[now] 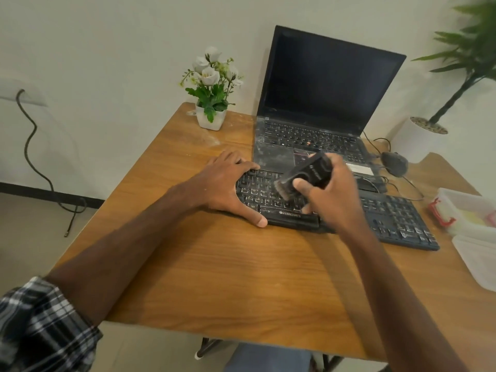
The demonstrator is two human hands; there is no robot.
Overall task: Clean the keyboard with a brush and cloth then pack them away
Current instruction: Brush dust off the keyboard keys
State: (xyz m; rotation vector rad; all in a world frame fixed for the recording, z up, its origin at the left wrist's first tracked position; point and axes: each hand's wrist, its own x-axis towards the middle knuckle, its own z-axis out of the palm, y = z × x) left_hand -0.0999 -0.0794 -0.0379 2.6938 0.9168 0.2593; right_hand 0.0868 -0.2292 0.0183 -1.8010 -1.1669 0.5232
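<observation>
You are bracing the keyboard point(349, 210) with your left hand point(228, 183), which is lying flat and spread wide over the keyboard's left end, thumb along the near edge and fingers toward the far edge. It is gripping nothing; judging by the placement, it is there to stop the board sliding across the wooden table point(214, 264) under the brush strokes.

Your right hand point(330, 191) is closed around the brush point(303, 175), a dark block-shaped body with the bristle end tilted down and to the left. The bristles are meeting the keys in the left-centre rows, just beside your left fingers. The brush's long axis is running from upper right, near the laptop point(322, 103), down to lower left — angled rather than upright, which suits sweeping dust out of the gaps between keys.

The keyboard is lying flat, just in front of the laptop. Its long axis is running left to right across the table, its right end slanting toward you, and its keys are facing up.

A clear plastic container point(467, 210) is sitting at the table's right edge — probably the storage for packing away. No cloth is clearly identifiable here.
</observation>
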